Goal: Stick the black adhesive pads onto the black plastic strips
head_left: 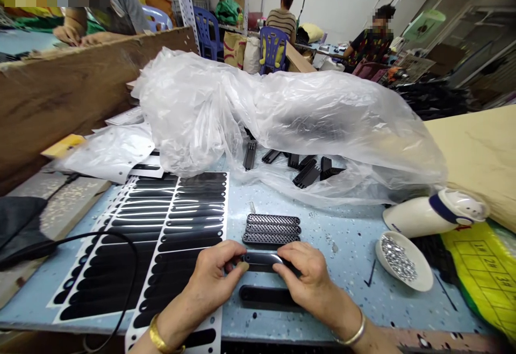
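1. The left hand (213, 276) pinches the left end of a slim black strip (261, 259), thumb on top and fingers curled beneath.
2. The right hand (306, 276) grips the right end of the same strip, so the piece sits level between both hands, just above the blue table (346, 236) near its front edge.
3. A second black strip (266, 296) lies flat on the table right under the hands.
4. Just beyond the hands, three perforated black pieces (272, 229) lie side by side in a neat row.
5. To the left, sheets of black stickers (169, 236) lie on white backing, with a black cable (100, 236) looping across them.
6. To the right, a white bowl (404, 260) holds small shiny bits, and a white device (435, 213) lies on its side behind it.
7. Farther back, a big clear plastic bag (282, 117) covers more perforated black parts (310, 171).
8. Other people sit at tables in the background.
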Available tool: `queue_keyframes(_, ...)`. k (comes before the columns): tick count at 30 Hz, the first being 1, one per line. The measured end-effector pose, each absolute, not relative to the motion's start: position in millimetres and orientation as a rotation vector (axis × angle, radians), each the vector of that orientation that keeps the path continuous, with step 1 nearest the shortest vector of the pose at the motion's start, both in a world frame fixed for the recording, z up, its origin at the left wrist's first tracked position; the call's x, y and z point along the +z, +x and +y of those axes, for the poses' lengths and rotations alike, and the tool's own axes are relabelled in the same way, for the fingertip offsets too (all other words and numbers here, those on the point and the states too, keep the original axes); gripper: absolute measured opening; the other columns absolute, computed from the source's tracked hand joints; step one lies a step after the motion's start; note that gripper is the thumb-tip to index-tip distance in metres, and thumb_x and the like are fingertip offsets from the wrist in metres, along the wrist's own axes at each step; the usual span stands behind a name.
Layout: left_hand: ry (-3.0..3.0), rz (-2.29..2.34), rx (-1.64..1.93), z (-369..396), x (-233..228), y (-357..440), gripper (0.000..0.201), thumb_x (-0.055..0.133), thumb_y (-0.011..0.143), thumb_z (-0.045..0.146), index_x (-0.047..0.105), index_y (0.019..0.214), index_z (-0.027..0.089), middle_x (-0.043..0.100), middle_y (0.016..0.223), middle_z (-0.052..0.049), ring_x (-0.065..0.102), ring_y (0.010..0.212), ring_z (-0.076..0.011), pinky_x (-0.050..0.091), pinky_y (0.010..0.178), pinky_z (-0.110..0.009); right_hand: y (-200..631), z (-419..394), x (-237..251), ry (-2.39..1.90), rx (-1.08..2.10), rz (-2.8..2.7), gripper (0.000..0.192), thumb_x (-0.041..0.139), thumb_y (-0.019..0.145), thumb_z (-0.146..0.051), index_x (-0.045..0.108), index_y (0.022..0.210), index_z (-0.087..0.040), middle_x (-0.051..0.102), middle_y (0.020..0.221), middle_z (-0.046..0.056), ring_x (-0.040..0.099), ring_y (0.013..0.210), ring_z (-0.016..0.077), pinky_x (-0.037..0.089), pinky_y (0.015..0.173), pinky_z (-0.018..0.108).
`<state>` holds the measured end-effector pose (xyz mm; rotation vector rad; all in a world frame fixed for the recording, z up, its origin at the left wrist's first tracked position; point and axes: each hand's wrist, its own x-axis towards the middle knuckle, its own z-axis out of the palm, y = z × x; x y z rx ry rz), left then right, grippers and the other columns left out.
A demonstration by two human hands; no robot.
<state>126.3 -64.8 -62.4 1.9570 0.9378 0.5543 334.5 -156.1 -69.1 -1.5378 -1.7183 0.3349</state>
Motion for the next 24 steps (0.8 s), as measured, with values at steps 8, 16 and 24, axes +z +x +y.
queue_keyframes(8,2.000,0.846,0.622,-63,-68,125,0.015,0.059,0.083,0.016,0.073,0.089,0.018,0.075,0.077,-0.003,0.068,0.066,-0.0159,0.054,0.063,-0.026,334,-155,-72,-1.515,0.386,-1.670,0.011,0.066,0.084,-0.018,0.075,0.089,-0.016,0.073,0.079,0.008,0.067,0.070,0.0213,0.054,0.064,0.035)
queue_keyframes(16,2.104,0.691,0.785,-62,-72,124,0.017,0.059,0.085,0.010,0.074,0.087,0.018,0.077,0.085,-0.005,0.073,0.076,-0.0155,0.058,0.070,-0.023,340,-157,-71,-1.461,0.490,-1.641,0.017,0.068,0.084,-0.018,0.076,0.100,-0.016,0.075,0.087,0.010,0.070,0.078,0.0209,0.058,0.071,0.034)
queue_keyframes(24,2.079,0.927,0.782,-63,-75,123,0.019,0.066,0.078,0.016,0.071,0.096,0.018,0.074,0.070,0.001,0.067,0.054,-0.0120,0.053,0.051,-0.019,339,-158,-76,-1.430,0.460,-1.607,0.017,0.069,0.083,-0.015,0.076,0.098,-0.015,0.075,0.087,0.010,0.070,0.078,0.0213,0.058,0.070,0.034)
